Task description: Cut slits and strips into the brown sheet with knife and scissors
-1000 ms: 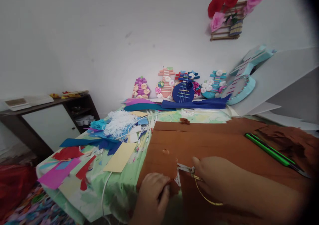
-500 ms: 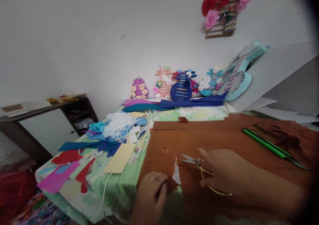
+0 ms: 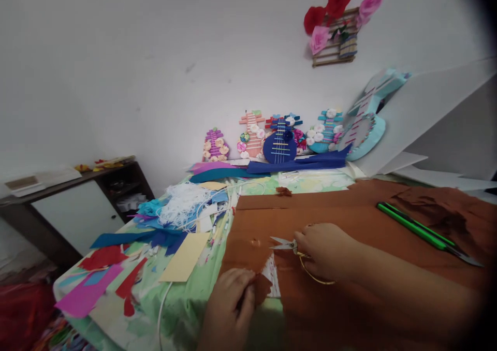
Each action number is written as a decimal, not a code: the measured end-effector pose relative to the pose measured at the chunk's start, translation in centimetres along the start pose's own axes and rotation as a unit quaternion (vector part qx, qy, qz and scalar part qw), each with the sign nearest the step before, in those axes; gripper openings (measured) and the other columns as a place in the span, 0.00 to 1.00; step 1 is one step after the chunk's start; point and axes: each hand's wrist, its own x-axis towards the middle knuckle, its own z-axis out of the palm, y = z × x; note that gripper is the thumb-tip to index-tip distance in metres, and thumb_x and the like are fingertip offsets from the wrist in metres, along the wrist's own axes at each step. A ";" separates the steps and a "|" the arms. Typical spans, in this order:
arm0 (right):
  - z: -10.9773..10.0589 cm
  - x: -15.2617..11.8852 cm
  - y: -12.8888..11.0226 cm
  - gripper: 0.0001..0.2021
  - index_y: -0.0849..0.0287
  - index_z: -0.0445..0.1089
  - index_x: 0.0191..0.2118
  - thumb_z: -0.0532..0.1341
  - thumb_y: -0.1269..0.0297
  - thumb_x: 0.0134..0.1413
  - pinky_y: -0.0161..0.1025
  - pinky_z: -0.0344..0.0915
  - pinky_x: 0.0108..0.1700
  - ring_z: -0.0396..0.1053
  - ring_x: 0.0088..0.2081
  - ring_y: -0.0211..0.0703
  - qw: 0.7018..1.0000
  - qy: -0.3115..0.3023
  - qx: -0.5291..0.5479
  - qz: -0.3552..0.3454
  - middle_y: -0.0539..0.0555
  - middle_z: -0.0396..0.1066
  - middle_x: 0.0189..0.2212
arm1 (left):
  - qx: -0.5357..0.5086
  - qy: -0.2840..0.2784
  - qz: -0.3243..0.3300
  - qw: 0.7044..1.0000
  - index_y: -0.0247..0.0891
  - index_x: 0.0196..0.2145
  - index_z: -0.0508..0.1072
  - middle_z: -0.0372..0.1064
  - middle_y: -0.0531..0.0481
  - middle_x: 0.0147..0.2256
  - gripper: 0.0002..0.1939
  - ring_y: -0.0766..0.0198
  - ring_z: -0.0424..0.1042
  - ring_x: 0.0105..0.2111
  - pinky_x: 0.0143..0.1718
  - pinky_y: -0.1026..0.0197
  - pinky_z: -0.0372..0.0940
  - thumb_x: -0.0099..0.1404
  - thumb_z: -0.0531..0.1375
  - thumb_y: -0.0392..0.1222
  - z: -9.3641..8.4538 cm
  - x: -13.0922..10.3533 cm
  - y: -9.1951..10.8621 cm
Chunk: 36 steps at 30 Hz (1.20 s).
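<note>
A large brown sheet [image 3: 330, 206], paper or cloth, lies spread over the table, with a slit cut into its near left part. Through the slit a whitish patch [image 3: 272, 278] shows. My right hand [image 3: 328, 250] holds scissors [image 3: 285, 244] with gold handles, their blades parted and pointing left just above the slit's far end. My left hand [image 3: 233, 299] pinches the loose flap of the sheet left of the slit, its fingers closed. On the sheet's right side lies a green utility knife [image 3: 419, 229] with its blade out.
A cream card [image 3: 186, 258], a tangle of white string [image 3: 184, 203] and coloured scraps [image 3: 91, 291] lie on the left of the table. Several decorated lute-shaped crafts [image 3: 280, 141] lean on the wall behind. White boards [image 3: 438, 118] stand at the right.
My right hand has moved left with the scissors, bringing the blades closer to the slit's end. The slit's gap looks wider, and the left flap is pulled further aside. The view has shifted slightly.
</note>
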 end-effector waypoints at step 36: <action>-3.6 1.5 -1.2 0.12 0.64 0.70 0.35 0.55 0.70 0.42 0.40 0.61 0.23 0.70 0.25 0.52 0.990 -0.132 -0.011 0.044 0.62 0.71 0.23 | 0.030 0.024 0.076 0.996 0.38 0.36 0.66 0.71 0.50 0.29 0.10 0.63 0.71 0.29 0.31 0.63 0.67 0.57 0.50 0.33 -0.2 1.2 -0.3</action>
